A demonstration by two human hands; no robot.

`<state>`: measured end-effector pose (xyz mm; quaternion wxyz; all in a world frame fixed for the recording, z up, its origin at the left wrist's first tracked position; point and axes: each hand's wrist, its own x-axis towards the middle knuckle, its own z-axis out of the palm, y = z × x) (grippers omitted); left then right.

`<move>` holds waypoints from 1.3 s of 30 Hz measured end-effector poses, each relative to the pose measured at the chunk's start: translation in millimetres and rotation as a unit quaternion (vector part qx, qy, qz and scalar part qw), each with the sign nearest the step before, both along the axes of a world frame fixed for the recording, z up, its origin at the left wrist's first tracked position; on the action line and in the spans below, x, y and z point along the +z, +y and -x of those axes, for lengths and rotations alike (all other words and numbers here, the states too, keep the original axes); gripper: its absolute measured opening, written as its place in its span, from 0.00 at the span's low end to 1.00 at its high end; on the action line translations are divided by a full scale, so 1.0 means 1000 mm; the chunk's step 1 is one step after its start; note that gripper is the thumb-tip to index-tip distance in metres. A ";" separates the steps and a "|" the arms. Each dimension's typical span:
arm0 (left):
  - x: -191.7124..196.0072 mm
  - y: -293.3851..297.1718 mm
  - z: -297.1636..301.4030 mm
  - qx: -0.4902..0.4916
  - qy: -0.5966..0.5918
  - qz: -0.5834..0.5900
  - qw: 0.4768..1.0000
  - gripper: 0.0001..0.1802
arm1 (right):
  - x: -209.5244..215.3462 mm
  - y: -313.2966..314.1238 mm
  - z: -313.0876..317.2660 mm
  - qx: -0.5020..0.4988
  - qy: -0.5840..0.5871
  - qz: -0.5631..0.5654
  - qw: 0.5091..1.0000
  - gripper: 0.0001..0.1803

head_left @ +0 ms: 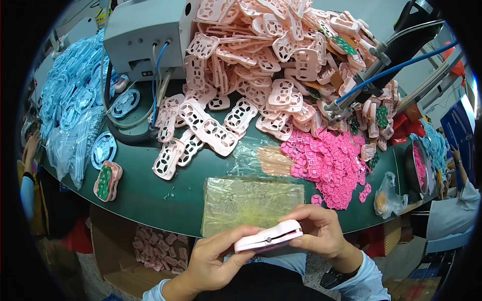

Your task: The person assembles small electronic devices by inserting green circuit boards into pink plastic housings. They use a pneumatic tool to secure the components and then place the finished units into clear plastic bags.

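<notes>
Both hands met at the near edge of the green table, just above the person's lap. The left hand gripped the left end of a pale pink plastic casing, thumb along its near side and fingers curled under it. The right hand pinched the casing's right end, fingers closed over the top edge. The casing lay almost level, tilted slightly up to the right, seen edge-on so that its two halves showed as a thin seam.

Just beyond the hands a clear plastic sheet lay flat on the table. To its right spread a heap of small bright pink button pads, and farther back a great pile of pale pink shells covered the middle and right of the table. Some green circuit boards lay among the shells on the right. At far left stood a grey machine with a blue cable, beside bagged light blue parts. One pink shell holding a green board lay alone at near left. Below the table edge, a cardboard box held more pink pieces. At right a black tool on a blue hose hung over the pile.
</notes>
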<state>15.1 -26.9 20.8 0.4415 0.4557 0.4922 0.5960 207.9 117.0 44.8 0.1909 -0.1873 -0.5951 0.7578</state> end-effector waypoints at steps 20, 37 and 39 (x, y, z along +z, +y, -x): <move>0.006 0.011 0.005 0.007 -0.233 0.135 0.963 0.23 | 0.020 0.009 0.013 -0.053 -0.018 -0.480 0.876 0.21; -0.021 0.036 0.010 0.014 0.467 -0.144 0.872 0.22 | -0.053 0.019 0.014 -0.039 -0.013 -0.561 0.827 0.20; -0.020 0.038 0.008 0.017 0.496 -0.153 0.855 0.22 | -0.047 0.020 0.013 -0.026 -0.027 -0.601 0.798 0.20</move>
